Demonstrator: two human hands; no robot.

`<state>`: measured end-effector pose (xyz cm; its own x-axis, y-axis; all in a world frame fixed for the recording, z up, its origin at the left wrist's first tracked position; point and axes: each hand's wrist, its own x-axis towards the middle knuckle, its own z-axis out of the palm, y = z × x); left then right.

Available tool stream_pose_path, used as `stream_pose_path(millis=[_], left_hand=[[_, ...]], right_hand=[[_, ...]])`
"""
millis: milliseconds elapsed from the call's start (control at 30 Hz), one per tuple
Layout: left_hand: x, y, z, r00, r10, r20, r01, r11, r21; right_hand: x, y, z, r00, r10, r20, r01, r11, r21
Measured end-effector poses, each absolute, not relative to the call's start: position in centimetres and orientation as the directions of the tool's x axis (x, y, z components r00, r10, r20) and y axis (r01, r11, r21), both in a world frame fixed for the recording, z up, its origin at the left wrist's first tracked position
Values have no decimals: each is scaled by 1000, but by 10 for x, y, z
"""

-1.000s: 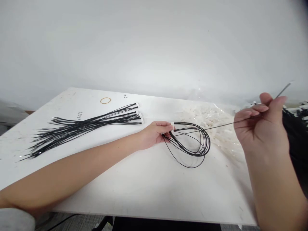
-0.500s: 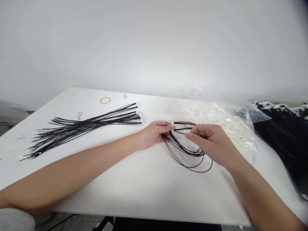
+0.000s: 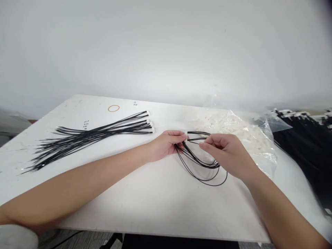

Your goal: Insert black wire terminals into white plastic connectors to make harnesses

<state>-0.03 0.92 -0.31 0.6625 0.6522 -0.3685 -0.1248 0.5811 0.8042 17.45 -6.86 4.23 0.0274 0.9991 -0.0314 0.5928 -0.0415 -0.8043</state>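
Note:
Between the thumb and fingers of my left hand [image 3: 169, 143] is a small white connector [image 3: 186, 136], with several thin black wires [image 3: 198, 133] leading out of its right side. The wires loop round below and come back to my left fingers. My right hand [image 3: 224, 152] is closed in a pinch on a black wire, just right of the connector. The wire's tip is hidden by my fingers. To the left lies a bundle of wire harnesses [image 3: 95, 135], black strands fanned out and white connectors at their right ends.
A clear plastic bag [image 3: 259, 138] of small white connectors lies behind my right hand. A large mass of black wires [image 3: 303, 145] with white ends sits past the table's right edge. A tan rubber band [image 3: 113, 108] rests at the back of the white table [image 3: 145, 204].
Both hands stay nearly still. The lowest wire loop has drawn in slightly to the left beneath my right hand.

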Motion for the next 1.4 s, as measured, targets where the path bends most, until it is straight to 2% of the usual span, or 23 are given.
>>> stream_pose_path(millis=[400, 700, 800, 967, 1033, 1233, 1400], left_hand=[[1, 9, -1, 648, 657, -385, -126, 591, 797], [1, 8, 0, 655, 650, -385, -118, 591, 798], [0, 8, 1, 661, 645, -384, -117, 594, 796], [0, 10, -1, 670, 642, -374, -131, 598, 791], [0, 11, -3, 670, 643, -371, -137, 598, 790], [0, 12, -4, 662, 645, -383, -140, 608, 781], [0, 11, -5, 664, 648, -372, -142, 598, 789]], right_hand=[[174, -68, 39, 33, 995, -95, 616, -95, -782], [176, -66, 36, -10, 999, -50, 649, -31, -760], [175, -66, 31, -49, 998, 31, 729, 57, -682], [172, -65, 14, -185, 927, 325, 880, 304, -365], [170, -64, 7, -226, 889, 398, 892, 353, -282], [167, -63, 2, -265, 830, 491, 898, 398, -187], [165, -62, 2, -264, 816, 515, 906, 393, -159]])
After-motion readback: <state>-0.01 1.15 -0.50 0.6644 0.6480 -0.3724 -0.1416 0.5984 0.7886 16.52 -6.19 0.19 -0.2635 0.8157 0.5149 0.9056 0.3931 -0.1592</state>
